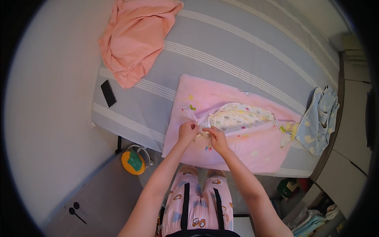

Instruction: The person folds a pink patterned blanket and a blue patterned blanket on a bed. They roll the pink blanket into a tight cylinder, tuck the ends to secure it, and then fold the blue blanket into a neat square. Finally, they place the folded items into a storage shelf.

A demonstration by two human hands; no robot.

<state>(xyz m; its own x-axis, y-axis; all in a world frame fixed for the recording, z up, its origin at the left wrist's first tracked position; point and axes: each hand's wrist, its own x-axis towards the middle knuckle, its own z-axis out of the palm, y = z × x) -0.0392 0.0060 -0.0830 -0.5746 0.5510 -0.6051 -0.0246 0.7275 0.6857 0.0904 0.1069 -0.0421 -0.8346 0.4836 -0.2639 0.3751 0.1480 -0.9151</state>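
Pinching pink cover (244,152) in left hand (188,131) by near edge of bed (136,96), tension gently; cannot tell grip of right hand (217,139).

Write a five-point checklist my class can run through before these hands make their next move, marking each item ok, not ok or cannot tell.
1. Left hand has hold of the pink cloth: ok, its fingers pinch it at the near-left end of the gap.
2. Right hand has a firm grip: cannot tell, its fingertips are at the gap too, but what they pinch is too small to see.
3. Gap closed: not ok, white patterned cloth shows through.
4. Phone apart from the pink cloth: ok, it lies to the left.
5. Peach cloth apart from it: ok, it lies at the far left.
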